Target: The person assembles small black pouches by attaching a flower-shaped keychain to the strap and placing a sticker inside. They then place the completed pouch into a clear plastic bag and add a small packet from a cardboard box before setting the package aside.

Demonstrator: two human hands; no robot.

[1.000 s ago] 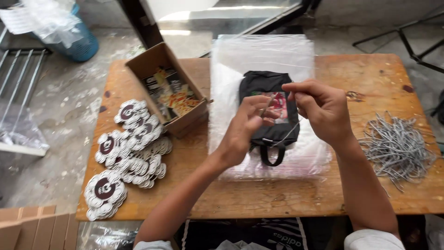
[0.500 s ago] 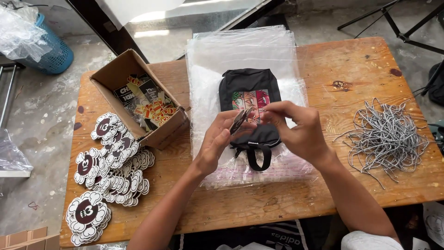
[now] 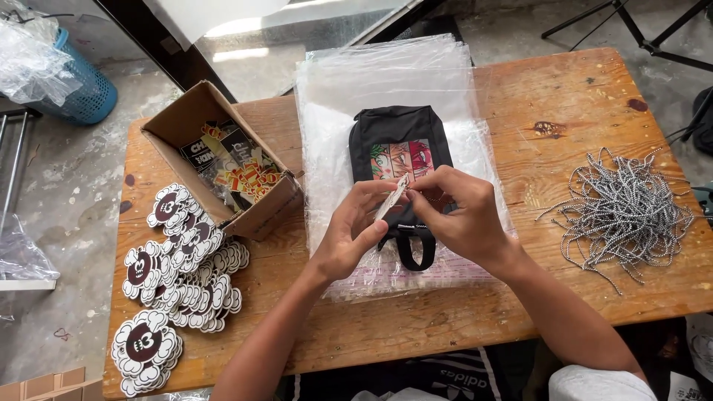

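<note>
both hands (image 3: 416, 215) pinch a small card tag (image 3: 391, 197) over the black bag (image 3: 401, 141); fixing it on looks next, needing steady fingers.

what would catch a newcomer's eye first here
At the table's middle, the left hand and right hand pinch a small flat tag over a black pouch lying on a stack of clear plastic bags. Flower-shaped cutouts crowd the left edge beside an open cardboard box; a tangle of grey cords lies at right.
</note>
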